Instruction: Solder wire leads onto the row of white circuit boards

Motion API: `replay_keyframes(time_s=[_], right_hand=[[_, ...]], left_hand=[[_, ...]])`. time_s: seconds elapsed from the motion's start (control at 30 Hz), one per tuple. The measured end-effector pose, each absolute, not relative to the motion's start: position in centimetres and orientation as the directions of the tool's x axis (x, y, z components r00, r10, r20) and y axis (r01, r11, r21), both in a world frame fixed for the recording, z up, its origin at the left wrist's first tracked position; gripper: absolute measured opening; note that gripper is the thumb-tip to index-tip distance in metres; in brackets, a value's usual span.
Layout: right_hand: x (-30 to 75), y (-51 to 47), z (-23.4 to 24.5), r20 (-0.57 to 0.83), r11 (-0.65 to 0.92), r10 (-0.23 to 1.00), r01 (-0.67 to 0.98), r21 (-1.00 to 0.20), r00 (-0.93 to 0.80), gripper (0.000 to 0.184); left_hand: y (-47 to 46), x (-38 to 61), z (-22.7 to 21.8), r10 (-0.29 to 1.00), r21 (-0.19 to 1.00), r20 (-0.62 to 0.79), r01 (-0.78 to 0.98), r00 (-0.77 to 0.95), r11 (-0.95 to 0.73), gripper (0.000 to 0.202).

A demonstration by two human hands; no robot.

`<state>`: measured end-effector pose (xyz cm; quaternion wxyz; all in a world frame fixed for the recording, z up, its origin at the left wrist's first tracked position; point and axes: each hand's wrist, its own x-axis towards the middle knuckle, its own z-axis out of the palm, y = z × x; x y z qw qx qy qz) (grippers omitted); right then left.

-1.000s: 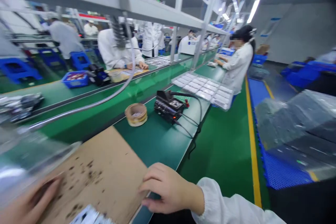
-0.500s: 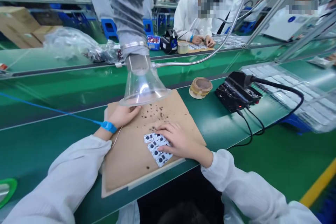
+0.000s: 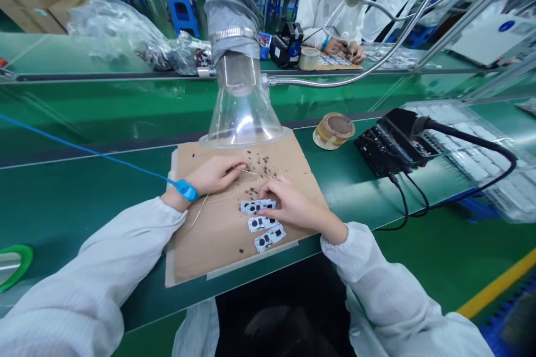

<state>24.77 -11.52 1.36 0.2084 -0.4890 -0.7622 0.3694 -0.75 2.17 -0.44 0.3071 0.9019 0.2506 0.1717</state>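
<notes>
A thin solder wire [image 3: 199,213] runs through my left hand [image 3: 218,174], its short end poking out past the pinched fingertips. My right hand [image 3: 293,203] has its thumb and fingers closed about a small white circuit board [image 3: 258,207] with black round parts. That board lies at the top of a loose row, partly over another one. Nearer to me are more such boards [image 3: 270,238], flat on a brown cardboard sheet [image 3: 201,259]. Dark specks [image 3: 263,164] are scattered over the sheet beyond my hands. My right fingertips are partly hidden.
A clear fume hood [image 3: 247,117] hangs low over the cardboard's far edge. A tape roll [image 3: 334,131] and a black corded device [image 3: 393,142] stand to the right, near plastic trays [image 3: 473,150]. A co-worker [image 3: 330,5] sits opposite. A blue wrist cord [image 3: 84,148] crosses the left.
The boards, bunched together before, are now spread into separate rows. My left hand has come right from under the hood, with wire showing ahead of it. My right hand has closed on the top board.
</notes>
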Motion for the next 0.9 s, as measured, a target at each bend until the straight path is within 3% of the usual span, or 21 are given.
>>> replay_keyframes(time_s=[0.13,0.3,0.53,0.77,0.9], right_hand=[[24.7,-10.4,1.3,-0.010,0.181,0.934,0.496,-0.849,-0.357,0.020],[24.1,-8.3,0.3,0.186,0.291,0.953,0.556,-0.778,-0.239,0.014],[25.1,-9.4,0.1,0.235,0.324,0.946,0.586,-0.743,-0.224,0.028],[26.7,-15.5,1.4,-0.002,0.300,0.911,0.666,-0.683,-0.412,0.026],[26.5,-15.2,1.8,-0.052,0.280,0.903,0.675,-0.683,-0.427,0.017]], left_hand=[[1.8,-0.6,-0.3,0.541,0.670,0.123,0.333,0.832,-0.664,0.043],[1.8,-0.6,-0.2,0.498,0.676,0.118,0.298,0.859,-0.674,0.047],[1.6,-0.2,-0.4,0.444,0.582,0.150,0.284,0.883,-0.762,0.042],[1.7,-0.2,-0.3,0.455,0.598,0.127,0.298,0.882,-0.744,0.038],[1.7,-0.1,-0.4,0.462,0.606,0.135,0.296,0.876,-0.738,0.036]])
